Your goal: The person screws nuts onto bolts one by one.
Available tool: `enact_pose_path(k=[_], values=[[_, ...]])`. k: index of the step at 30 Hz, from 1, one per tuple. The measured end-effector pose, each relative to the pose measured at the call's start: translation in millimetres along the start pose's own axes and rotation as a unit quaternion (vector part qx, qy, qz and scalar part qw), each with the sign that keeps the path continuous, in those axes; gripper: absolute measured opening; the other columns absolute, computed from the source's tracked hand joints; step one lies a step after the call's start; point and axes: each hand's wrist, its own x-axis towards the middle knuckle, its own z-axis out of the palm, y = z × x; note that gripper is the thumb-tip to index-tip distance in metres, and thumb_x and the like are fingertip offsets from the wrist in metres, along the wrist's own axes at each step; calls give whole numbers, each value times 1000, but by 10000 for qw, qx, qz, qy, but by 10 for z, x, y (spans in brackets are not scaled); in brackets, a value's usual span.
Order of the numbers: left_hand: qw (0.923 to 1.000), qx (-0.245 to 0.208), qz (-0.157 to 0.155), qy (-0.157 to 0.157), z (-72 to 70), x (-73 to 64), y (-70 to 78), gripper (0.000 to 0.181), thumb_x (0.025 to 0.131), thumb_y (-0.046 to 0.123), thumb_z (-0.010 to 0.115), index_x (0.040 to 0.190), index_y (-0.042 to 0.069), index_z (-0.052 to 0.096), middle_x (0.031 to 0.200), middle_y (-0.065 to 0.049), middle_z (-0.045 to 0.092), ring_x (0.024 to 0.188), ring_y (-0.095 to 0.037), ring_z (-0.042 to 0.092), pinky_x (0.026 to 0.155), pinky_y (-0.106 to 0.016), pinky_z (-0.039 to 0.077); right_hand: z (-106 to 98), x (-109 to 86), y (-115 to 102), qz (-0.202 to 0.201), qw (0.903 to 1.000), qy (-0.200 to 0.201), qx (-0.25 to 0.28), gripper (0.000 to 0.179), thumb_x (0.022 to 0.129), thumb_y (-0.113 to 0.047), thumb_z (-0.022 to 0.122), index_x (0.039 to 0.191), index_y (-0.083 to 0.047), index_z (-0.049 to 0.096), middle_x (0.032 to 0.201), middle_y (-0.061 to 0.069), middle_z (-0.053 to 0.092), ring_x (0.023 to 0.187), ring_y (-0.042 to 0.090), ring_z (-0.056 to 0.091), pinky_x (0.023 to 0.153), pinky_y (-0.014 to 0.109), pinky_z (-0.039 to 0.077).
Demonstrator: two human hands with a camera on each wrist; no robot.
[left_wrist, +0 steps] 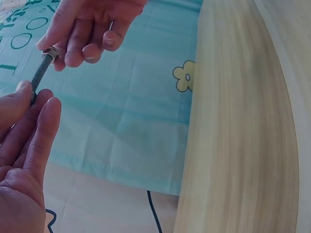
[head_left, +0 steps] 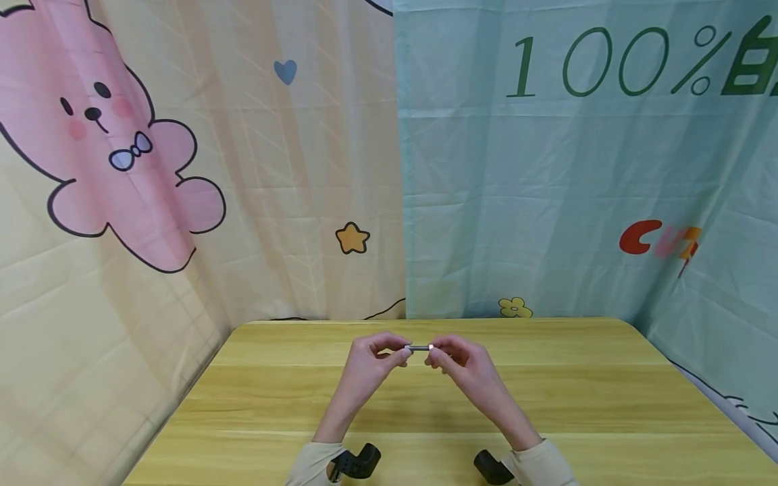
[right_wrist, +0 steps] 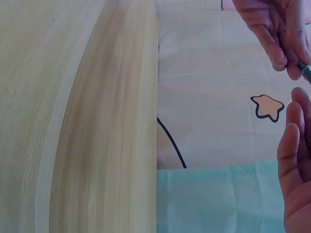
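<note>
Between both hands, above the table, a threaded metal bolt lies roughly level in the head view. My left hand pinches its left end between thumb and fingers. At the other end, my right hand pinches a wider metal piece; whether it is a nut or the bolt's head, I cannot tell. Bare thread shows between the hands in the left wrist view, where the fingertips partly cover both ends. Only a short piece of the bolt enters the right wrist view, at its right edge.
The wooden table extends below and around both hands. Behind it hang a beige curtain and a blue-green curtain. Black wrist-worn devices sit near the left sleeve and the right sleeve.
</note>
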Motion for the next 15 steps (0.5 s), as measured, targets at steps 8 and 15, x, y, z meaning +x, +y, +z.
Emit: enact_pose_path(k=[8,15], values=[[10000,10,-6,10,8,-8,13,10,90,0,70,99,-3,73,91,-11,70,81,-32,68,76,-39,59,22,13,-11,240,9993,96,-277,18,97,-26,65,108,-13,69,96,4,69,86,24,64,72,35,56],[9999,-118,29,-7,-3,-1,-7,10,90,0,69,100,-4,72,91,-12,69,79,-32,67,78,-44,59,15,9,-49,-324,9991,-11,-284,23,93,-11,70,115,-14,63,105,4,66,96,21,62,80,32,56]])
